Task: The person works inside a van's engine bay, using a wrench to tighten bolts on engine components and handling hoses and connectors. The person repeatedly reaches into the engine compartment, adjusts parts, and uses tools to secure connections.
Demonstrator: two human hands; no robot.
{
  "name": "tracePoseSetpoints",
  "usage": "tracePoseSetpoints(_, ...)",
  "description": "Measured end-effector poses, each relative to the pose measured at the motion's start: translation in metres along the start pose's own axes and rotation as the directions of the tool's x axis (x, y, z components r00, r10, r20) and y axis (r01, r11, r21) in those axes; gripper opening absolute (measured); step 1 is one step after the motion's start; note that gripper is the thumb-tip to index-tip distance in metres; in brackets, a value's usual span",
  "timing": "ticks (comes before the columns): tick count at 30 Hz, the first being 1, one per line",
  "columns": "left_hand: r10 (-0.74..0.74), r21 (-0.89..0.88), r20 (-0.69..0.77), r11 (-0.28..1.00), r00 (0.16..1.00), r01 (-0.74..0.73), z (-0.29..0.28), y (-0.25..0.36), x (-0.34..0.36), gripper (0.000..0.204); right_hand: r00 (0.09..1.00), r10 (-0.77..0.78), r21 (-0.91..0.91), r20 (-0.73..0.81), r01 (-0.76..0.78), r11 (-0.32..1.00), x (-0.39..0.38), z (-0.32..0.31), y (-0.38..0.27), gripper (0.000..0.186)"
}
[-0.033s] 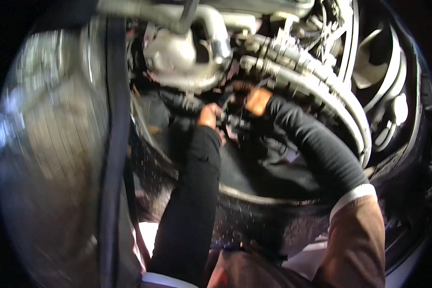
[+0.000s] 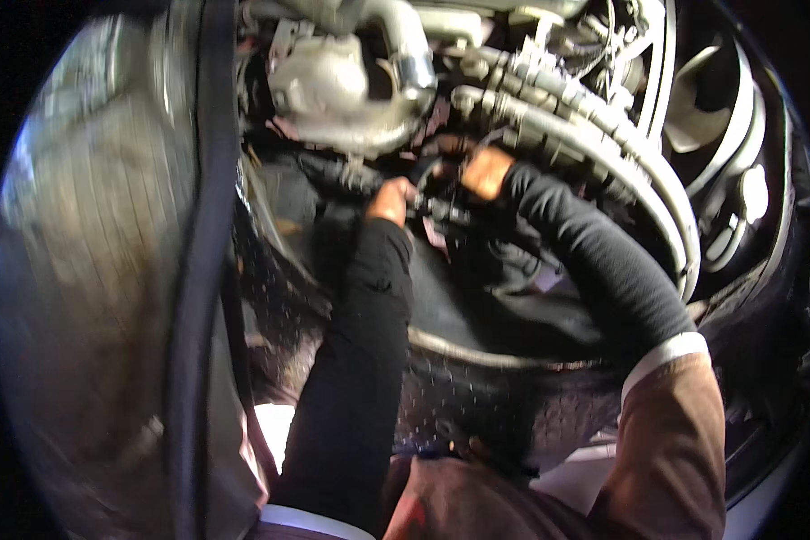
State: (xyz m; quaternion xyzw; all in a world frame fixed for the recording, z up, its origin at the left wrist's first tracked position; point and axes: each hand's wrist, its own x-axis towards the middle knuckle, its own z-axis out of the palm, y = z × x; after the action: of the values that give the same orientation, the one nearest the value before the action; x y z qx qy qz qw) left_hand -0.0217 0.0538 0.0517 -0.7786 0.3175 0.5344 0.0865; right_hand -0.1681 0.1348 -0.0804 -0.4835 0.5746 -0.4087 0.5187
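Note:
Both my hands reach down among the machinery below a pale rounded metal housing [image 2: 319, 85]. My left hand [image 2: 391, 200] is closed at the end of a dark jointed part [image 2: 445, 210] that lies between the two hands. What its fingers grip is hidden. Just to the right and slightly higher, my right hand [image 2: 487, 173] is curled closed beside a thin dark loop [image 2: 426, 173]. Its fingertips are turned away and dim, so what they hold does not show. Dark sleeves cover both forearms.
Thick pale hoses [image 2: 594, 153] curve down the right side, close to my right forearm. A black upright strip [image 2: 198, 270] borders a large dull panel [image 2: 90, 270] on the left. A curved, light-edged rim [image 2: 477, 358] crosses under my forearms. A pipe with a shiny clamp [image 2: 414, 72] stands above.
The whole view has shifted slightly, and the black strip on the left leans more. Both hands stay at the same spots among the parts, still closed.

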Motion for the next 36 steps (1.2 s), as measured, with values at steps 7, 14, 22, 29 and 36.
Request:
tracePoseSetpoints(7,0.813,0.626,-0.013,0.461,0.582,-0.629,-0.003,-0.010,-0.026,0.063,0.979,-0.166,-0.012,0.119,0.169,0.986,0.023,-0.016,-0.010,0.043)
tracePoseSetpoints(14,0.830,0.460,0.106,0.447,0.547,-0.767,0.008,0.004,0.015,0.031,0.917,-0.326,-0.386,0.231,0.394,0.834,0.047,-0.017,0.070,0.018)
tracePoseSetpoints(22,0.636,0.681,0.295,0.383,0.713,-0.624,-0.041,-0.023,0.002,0.033,0.984,0.095,-0.262,0.153,-0.052,0.964,0.062,0.044,0.101,0.043)
tracePoseSetpoints(29,0.105,0.789,0.569,-0.349,0.816,-0.505,-0.027,-0.003,0.036,0.041,0.905,0.137,-0.581,0.402,0.137,0.803,0.044,0.026,0.041,0.040)
tracePoseSetpoints(36,0.013,0.803,0.182,0.575,0.983,-0.156,-0.003,-0.001,0.042,0.037,0.885,0.167,-0.609,0.434,0.152,0.778,0.028,0.011,0.018,0.038)
